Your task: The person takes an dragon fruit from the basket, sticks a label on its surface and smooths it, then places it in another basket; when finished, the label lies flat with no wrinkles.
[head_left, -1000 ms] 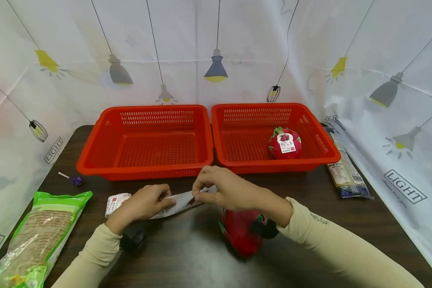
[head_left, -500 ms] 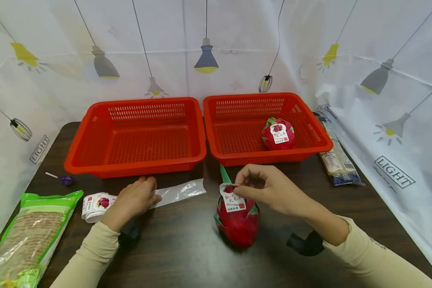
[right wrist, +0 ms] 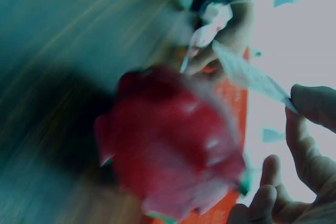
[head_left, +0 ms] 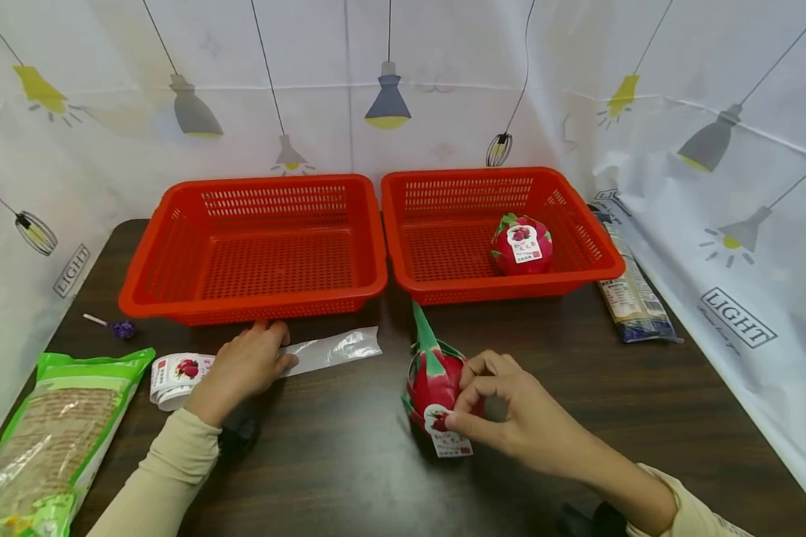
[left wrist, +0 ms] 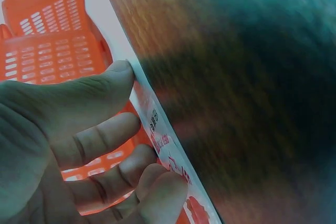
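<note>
My right hand pinches a printed sticker label between thumb and index finger. The label is in front of a red dragon fruit that lies on the table with its green tip pointing away. In the right wrist view the label hangs by one end from the fingertips, apart from the blurred dragon fruit. With my left hand I hold the backing strip of a label roll; its bare white end stretches to the right. The left wrist view has thumb and fingers along the printed strip.
Two red plastic baskets stand at the back, the left basket and the right basket. Another labelled dragon fruit lies in the right one. A green-edged bag and a lollipop are left; a packet lies right.
My right hand has peeled the label off the strip and carried it right and toward me, to the near side of the dragon fruit. The left hand stays on the strip, slightly left of before.
</note>
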Demonstrator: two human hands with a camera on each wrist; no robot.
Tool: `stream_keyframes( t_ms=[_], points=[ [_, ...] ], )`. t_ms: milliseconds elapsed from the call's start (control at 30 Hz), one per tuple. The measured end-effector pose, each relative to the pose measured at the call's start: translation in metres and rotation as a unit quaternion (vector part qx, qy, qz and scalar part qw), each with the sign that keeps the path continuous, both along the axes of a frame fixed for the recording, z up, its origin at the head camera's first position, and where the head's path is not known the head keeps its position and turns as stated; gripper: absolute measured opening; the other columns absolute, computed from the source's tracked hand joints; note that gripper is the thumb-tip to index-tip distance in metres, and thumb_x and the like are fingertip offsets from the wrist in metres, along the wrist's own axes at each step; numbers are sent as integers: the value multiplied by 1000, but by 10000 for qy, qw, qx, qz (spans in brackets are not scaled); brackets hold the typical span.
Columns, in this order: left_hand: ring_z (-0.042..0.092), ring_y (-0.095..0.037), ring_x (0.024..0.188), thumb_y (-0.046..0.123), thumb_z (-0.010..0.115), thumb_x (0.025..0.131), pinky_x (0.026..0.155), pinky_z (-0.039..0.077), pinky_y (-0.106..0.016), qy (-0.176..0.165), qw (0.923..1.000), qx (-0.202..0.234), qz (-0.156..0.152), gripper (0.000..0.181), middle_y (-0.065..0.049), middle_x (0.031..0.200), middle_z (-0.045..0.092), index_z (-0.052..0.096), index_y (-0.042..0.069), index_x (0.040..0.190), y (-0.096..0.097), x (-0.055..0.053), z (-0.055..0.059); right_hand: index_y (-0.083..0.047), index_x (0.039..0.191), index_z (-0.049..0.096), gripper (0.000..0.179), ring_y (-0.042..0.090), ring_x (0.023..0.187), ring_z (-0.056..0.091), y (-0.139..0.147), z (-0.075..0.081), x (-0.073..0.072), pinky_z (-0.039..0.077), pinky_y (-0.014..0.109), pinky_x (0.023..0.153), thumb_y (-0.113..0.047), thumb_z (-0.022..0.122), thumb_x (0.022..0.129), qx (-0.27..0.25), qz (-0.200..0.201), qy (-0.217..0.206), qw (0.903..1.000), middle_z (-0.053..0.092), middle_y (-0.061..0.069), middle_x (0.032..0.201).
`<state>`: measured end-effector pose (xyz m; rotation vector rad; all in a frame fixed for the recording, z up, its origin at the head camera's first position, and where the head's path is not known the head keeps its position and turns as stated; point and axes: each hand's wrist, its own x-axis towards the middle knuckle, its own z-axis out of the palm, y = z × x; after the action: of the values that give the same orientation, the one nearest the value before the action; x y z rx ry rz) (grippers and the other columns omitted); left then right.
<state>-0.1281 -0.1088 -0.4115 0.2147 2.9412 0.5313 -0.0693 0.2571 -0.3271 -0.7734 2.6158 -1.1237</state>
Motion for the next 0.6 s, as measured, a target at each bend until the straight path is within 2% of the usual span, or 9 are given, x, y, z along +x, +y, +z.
stream_keyframes(
  t_ms=[200,400,600],
  points=[
    [66,-37,90,27,75,90,73,53,-55,15,10000,16,22,27,-16,101,65,67,8,107,-2,-1,-2,-32,76,68,18,17,100,45,-6,-12,-8,45,30,76,-28,80,89,298,-595,260,9974,57,-5,105],
    [65,-38,91,27,75,90,73,53,-55,72,10000,-6,38,26,-16,102,65,67,8,106,-2,0,-3,-33,74,66,22,16,96,43,-11,-19,-12,38,29,74,-25,80,89,512,-665,522,9951,57,-4,107],
    [65,-38,91,28,75,90,73,53,-55,151,9999,-31,56,25,-16,102,65,66,9,105,-3,1,-4,-32,76,66,21,15,96,44,-11,-20,-13,41,27,73,-21,80,89,705,-693,740,9923,57,-3,109]
  ],
)
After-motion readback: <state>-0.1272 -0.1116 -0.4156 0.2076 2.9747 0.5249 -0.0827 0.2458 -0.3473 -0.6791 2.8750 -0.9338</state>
